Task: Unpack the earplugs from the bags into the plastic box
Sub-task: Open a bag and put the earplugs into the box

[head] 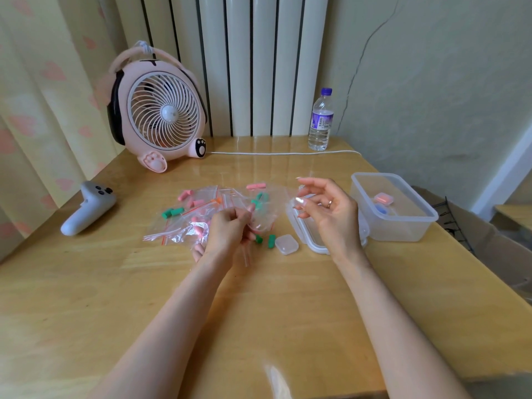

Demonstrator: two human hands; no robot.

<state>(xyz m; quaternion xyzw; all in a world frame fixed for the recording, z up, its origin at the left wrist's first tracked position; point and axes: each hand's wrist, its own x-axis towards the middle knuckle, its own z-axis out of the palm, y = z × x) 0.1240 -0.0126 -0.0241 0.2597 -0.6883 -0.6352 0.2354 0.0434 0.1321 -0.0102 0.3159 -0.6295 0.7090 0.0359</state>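
Note:
Several clear zip bags (198, 214) with pink and green earplugs lie in a heap at the table's middle. My left hand (230, 231) pinches one clear bag (263, 210) holding green earplugs, raised a little off the table. My right hand (325, 208) hovers to the right of that bag with fingers loosely spread, holding nothing. Two green earplugs (266, 240) lie loose beside my left hand. The clear plastic box (400, 226) stands at the right with a pink item and a blue item inside. Its lid (309, 240) lies under my right hand.
A small clear case (286, 244) sits by the loose earplugs. A pink fan (161, 110) and its white cord (288, 153) stand at the back, with a water bottle (320, 119) to the right. A grey controller (87, 207) lies at the left.

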